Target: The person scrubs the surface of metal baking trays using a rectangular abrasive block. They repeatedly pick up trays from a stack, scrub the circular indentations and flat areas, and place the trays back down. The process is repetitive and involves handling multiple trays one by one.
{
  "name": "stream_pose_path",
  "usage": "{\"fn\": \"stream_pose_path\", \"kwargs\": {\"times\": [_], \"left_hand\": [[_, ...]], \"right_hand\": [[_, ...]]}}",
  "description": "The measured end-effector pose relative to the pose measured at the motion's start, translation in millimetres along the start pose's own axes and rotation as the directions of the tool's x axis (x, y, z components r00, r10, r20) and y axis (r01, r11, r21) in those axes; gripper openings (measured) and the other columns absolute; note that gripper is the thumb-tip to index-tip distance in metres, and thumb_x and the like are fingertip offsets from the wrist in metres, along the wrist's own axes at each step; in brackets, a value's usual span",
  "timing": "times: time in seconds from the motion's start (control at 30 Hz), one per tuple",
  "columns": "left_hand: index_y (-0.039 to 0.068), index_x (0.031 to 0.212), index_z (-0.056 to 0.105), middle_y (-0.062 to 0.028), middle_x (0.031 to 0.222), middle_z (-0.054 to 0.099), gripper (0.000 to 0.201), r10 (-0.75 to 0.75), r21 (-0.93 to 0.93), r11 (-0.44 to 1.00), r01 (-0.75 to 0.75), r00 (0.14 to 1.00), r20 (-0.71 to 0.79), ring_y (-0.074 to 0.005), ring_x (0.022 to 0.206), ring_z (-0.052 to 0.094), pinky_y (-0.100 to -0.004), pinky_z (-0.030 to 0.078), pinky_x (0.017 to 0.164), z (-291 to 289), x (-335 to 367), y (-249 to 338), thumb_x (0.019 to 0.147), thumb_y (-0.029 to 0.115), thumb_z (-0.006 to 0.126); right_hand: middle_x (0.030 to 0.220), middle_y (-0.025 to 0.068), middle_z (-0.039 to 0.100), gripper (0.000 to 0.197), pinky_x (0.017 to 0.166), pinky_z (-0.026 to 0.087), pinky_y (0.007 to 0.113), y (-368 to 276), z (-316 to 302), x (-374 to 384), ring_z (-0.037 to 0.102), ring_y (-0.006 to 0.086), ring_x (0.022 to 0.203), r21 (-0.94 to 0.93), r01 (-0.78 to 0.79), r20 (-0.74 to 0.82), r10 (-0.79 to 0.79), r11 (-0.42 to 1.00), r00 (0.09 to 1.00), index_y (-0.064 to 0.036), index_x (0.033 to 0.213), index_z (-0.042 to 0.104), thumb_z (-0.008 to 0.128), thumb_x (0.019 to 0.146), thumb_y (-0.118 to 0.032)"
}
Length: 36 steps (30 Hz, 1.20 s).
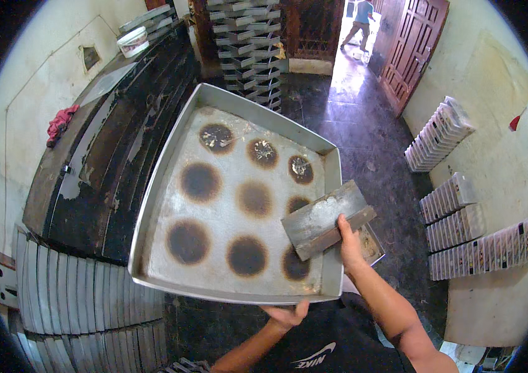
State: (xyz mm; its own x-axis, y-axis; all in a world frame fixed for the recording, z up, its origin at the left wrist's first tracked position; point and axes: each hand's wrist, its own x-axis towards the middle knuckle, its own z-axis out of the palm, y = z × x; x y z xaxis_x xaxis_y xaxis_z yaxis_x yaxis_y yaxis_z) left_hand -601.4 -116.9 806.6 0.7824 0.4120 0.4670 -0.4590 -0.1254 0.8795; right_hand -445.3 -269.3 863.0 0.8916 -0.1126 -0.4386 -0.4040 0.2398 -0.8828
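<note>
A large square metal baking tray [214, 214] is held up before me, tilted, its inside facing me. Dark round scorch marks spot its bottom, and pale crumbs cling to the far ones. My left hand [287, 314] grips the tray from below at its near rim, fingers partly hidden behind it. In my right hand [351, 245] is a wide flat scraper [326, 214] with a metal blade and a brown strip along its edge. Its blade lies over the tray's right side and covers part of the scorch marks there; whether it touches the bottom I cannot tell.
At left runs a long black oven-like cabinet [111, 168] with a white tub [133, 42] and a red cloth [62, 123] on top. Stacked trays [87, 280] stand near left and far ahead. Plastic boxes [456, 214] line the right wall. A person [360, 25] walks beyond the open door [413, 50].
</note>
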Motion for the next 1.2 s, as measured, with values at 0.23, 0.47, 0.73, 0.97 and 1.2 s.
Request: {"fn": "stream_pose_path", "kwargs": {"times": [0.23, 0.47, 0.73, 0.97, 1.2], "left_hand": [[0.002, 0.149, 0.030, -0.0194, 0.140, 0.045, 0.092, -0.332, -0.500, 0.757, 0.422, 0.906, 0.262, -0.0378, 0.130, 0.046, -0.0519, 0.040, 0.109, -120, 131, 66, 0.074, 0.037, 0.070], [-0.004, 0.142, 0.045, -0.0187, 0.130, 0.059, 0.084, -0.543, -0.501, 0.597, 0.627, 0.775, 0.324, -0.0320, 0.116, 0.062, -0.0439, 0.050, 0.101, -156, 170, 39, 0.072, 0.033, 0.072], [-0.005, 0.141, 0.042, -0.0175, 0.128, 0.058, 0.086, -0.527, -0.382, 0.748, 0.542, 0.836, 0.153, -0.0304, 0.116, 0.060, -0.0419, 0.048, 0.102, -128, 156, 47, 0.062, 0.018, 0.069], [-0.005, 0.145, 0.037, -0.0148, 0.129, 0.057, 0.097, -0.456, -0.331, 0.825, 0.457, 0.886, 0.087, -0.0282, 0.120, 0.056, -0.0383, 0.042, 0.107, -101, 154, 61, 0.056, 0.015, 0.068], [-0.003, 0.147, 0.034, -0.0141, 0.131, 0.054, 0.099, -0.410, -0.226, 0.885, 0.406, 0.912, 0.032, -0.0278, 0.122, 0.054, -0.0405, 0.041, 0.108, -98, 128, 60, 0.056, 0.017, 0.068]], "right_hand": [[0.136, 0.0119, 0.055, 0.070, 0.107, 0.040, 0.041, -52, -49, 22, 0.052, 0.0256, 0.125, -0.054, 0.242, 0.115, -0.235, 0.969, 0.965, -0.0026, 0.144, 0.042, 0.068, 0.093, -0.042], [0.136, 0.0111, 0.055, 0.072, 0.107, 0.041, 0.043, -25, -89, 54, 0.051, 0.0256, 0.125, -0.187, 0.374, 0.377, -0.286, 0.908, 0.881, -0.0016, 0.143, 0.041, 0.074, 0.089, -0.035], [0.137, 0.0125, 0.055, 0.070, 0.108, 0.041, 0.042, -35, -85, 80, 0.051, 0.0238, 0.126, -0.187, 0.322, 0.424, -0.220, 0.928, 0.879, -0.0012, 0.146, 0.038, 0.073, 0.090, -0.025], [0.148, 0.0128, 0.052, 0.083, 0.107, 0.044, 0.044, -41, 11, -8, 0.050, 0.0319, 0.136, -0.333, 0.943, 0.892, -0.320, 0.010, 0.319, -0.0070, 0.143, 0.052, 0.069, 0.062, -0.001], [0.142, 0.0064, 0.058, 0.064, 0.104, 0.045, 0.049, -52, 109, -57, 0.055, 0.0285, 0.131, -0.190, 0.953, 0.899, -0.432, -0.235, 0.073, -0.0117, 0.138, 0.057, 0.067, 0.074, -0.011]]}}
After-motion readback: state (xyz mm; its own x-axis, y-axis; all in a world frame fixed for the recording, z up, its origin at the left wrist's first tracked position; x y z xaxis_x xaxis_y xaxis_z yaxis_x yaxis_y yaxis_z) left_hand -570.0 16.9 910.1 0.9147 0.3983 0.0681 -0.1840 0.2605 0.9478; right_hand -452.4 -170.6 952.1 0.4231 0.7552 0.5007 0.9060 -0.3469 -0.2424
